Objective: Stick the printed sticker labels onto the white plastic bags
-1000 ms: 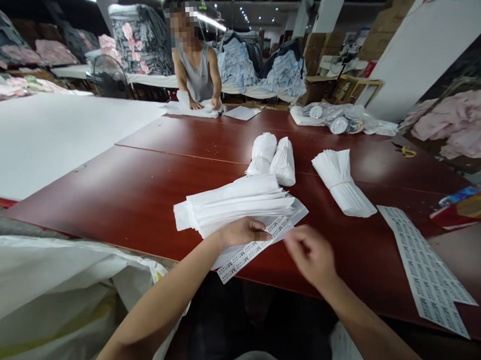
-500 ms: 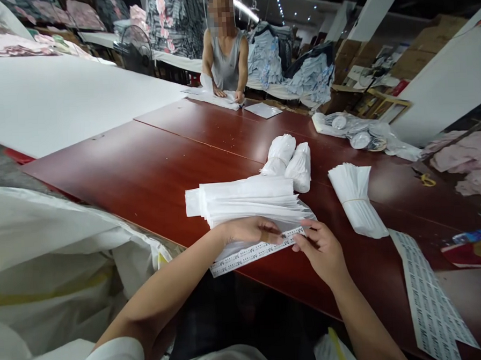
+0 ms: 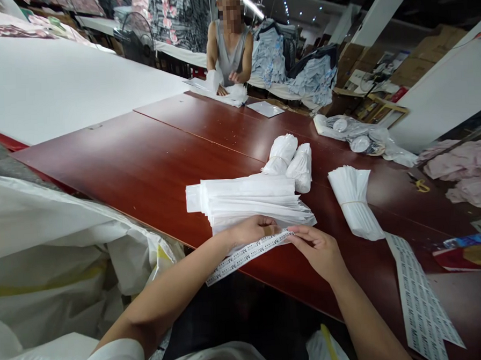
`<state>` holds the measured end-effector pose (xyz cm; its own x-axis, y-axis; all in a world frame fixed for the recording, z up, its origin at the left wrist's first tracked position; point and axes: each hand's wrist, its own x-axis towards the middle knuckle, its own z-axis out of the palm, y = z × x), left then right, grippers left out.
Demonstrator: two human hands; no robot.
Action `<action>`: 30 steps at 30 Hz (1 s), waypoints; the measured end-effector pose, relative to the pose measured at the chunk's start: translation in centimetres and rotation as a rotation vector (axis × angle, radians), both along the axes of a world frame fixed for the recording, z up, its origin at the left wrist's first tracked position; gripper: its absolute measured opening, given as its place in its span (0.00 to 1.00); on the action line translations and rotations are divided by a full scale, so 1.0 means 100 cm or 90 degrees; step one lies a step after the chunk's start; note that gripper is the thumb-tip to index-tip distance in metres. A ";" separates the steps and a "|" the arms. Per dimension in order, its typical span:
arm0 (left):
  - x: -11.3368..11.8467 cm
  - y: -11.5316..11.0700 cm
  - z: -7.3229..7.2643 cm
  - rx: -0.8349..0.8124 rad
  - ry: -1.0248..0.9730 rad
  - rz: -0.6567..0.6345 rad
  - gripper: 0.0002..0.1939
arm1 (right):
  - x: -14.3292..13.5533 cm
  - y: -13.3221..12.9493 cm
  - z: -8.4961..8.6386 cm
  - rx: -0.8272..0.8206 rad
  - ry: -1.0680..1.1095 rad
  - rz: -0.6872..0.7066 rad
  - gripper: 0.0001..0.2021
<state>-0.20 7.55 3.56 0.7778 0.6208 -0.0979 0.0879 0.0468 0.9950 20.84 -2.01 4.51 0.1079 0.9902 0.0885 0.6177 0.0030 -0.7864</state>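
A strip of printed labels, marked with a repeated M, slants along the table's near edge. My left hand holds it from above, fingers curled round its upper side. At the strip's right end, my right hand pinches the tip between thumb and forefinger. Just beyond both hands lies a fanned stack of thin white bags, partly covered by my left hand. Whether a single label has come off at my right fingertips is too small to tell.
Rolled white bundles stand behind the stack, and a banded bundle lies to the right. Beside it are label sheets and yellow-handled scissors. Across the red-brown table, a co-worker handles white material.
My right hand has shifted left along with the strip's end, closer to my left hand. The co-worker has raised one hand off the white material. The view has tilted slightly.
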 end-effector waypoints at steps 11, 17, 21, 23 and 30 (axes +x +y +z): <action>0.006 -0.001 -0.027 0.010 -0.101 0.177 0.24 | 0.042 0.001 -0.025 0.155 0.198 -0.307 0.16; 0.005 -0.003 -0.025 -0.056 -0.144 0.194 0.23 | 0.055 0.006 -0.036 -0.059 0.040 -0.263 0.20; 0.005 -0.003 -0.026 -0.048 -0.139 0.178 0.24 | 0.046 0.009 -0.040 -0.092 -0.064 -0.168 0.17; 0.004 -0.003 -0.025 -0.045 -0.134 0.187 0.24 | 0.043 0.009 -0.041 -0.096 -0.134 -0.136 0.16; 0.004 -0.007 -0.027 -0.035 -0.142 0.210 0.25 | 0.030 0.005 -0.044 0.099 -0.394 -0.098 0.10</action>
<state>0.22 6.88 0.90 0.5430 0.8397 0.0105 -0.1588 0.0904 0.9832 23.80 -1.54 0.10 0.1311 0.9380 0.3210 0.9582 -0.0368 -0.2837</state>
